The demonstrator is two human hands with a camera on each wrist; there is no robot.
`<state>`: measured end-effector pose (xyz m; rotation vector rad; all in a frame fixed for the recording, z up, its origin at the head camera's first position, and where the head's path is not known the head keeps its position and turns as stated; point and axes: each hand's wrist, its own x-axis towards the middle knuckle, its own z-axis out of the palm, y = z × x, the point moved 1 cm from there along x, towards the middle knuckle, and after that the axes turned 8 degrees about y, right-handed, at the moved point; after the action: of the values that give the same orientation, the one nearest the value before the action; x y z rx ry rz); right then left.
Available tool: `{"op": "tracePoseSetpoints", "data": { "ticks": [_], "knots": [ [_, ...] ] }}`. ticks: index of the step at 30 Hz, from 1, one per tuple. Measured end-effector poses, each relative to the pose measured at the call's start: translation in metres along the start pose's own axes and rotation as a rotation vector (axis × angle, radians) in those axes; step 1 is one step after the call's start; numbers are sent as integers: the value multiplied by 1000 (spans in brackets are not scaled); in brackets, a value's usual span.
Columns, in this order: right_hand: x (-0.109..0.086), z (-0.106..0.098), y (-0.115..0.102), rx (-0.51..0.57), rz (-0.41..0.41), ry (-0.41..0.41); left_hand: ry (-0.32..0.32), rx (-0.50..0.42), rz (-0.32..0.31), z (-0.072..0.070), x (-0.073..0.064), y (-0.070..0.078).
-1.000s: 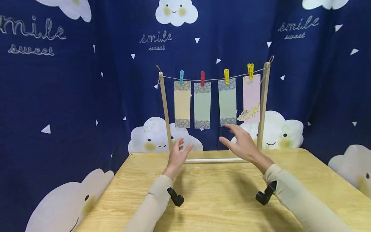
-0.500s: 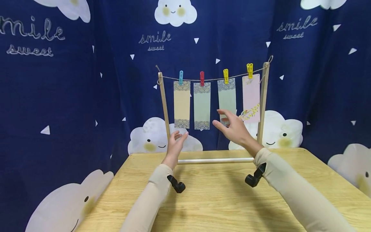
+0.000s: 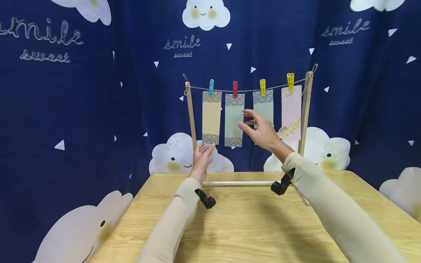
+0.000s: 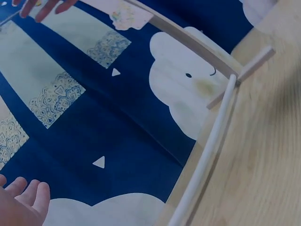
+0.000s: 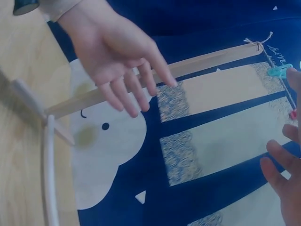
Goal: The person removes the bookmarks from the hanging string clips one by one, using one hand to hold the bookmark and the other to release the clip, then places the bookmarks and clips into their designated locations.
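Note:
Several paper cards hang from a string (image 3: 250, 90) between two wooden posts. The yellow card (image 3: 211, 118) hangs by a blue clothespin (image 3: 211, 87); my left hand (image 3: 201, 160), fingers extended, is at its lower edge in the head view. Beside it a green card (image 3: 232, 120) hangs by a red clothespin (image 3: 235, 88). My right hand (image 3: 261, 131), fingers loosely bent and holding nothing, is up in front of a second green card (image 3: 265, 104), partly hiding it. A yellow clothespin (image 3: 262, 87) holds that card. The pink flowered card (image 3: 291, 109) hangs at the right, also from yellow pegs (image 3: 290, 81).
The left post (image 3: 190, 113) and right post (image 3: 306, 109) are joined low down by a white rod (image 3: 240, 183). This frame stands at the back of a wooden table (image 3: 236, 226). Behind is a dark blue curtain (image 3: 158, 98) with clouds.
My right hand has risen and shifted left, from below the second green card to in front of it. My left hand has moved up toward the yellow card's lower edge.

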<state>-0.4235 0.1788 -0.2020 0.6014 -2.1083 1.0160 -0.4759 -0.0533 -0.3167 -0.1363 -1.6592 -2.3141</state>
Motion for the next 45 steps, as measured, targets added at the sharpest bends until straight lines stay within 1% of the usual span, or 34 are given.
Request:
{"op": "tracePoseSetpoints", "data": {
  "ticks": [8, 10, 12, 16, 19, 22, 25, 28, 32, 36, 39, 42, 45],
  "knots": [
    [35, 14, -22, 64, -35, 7, 68, -148, -67, -1, 7, -2],
    [43, 17, -28, 78, -33, 11, 69, -187, -65, -2, 9, -3],
    [51, 19, -34, 96, -23, 17, 57, -214, -53, -1, 10, -4],
    [65, 22, -44, 119, 6, 21, 41, -257, -35, 0, 13, -7],
    [76, 27, -52, 132, 10, 13, 45, -283, -23, 1, 15, -6],
    [86, 32, -59, 141, 31, -8, 41, -297, -11, 2, 16, -4],
    [95, 38, -64, 184, 84, -45, 40, -298, -19, 3, 16, -2],
    [104, 41, -68, 253, 156, -84, 39, -313, -36, 5, 16, -1],
    [113, 41, -72, 327, 231, -136, 11, -330, -48, 11, 18, 2],
    [118, 42, -77, 369, 291, -179, -11, -317, -36, 15, 21, 5],
    [121, 45, -81, 396, 322, -188, -17, -301, -20, 15, 24, 5],
    [124, 48, -85, 413, 346, -188, -22, -290, -18, 13, 26, 4],
    [127, 49, -89, 394, 356, -177, -30, -268, -18, 10, 25, 5]
  ]
}}
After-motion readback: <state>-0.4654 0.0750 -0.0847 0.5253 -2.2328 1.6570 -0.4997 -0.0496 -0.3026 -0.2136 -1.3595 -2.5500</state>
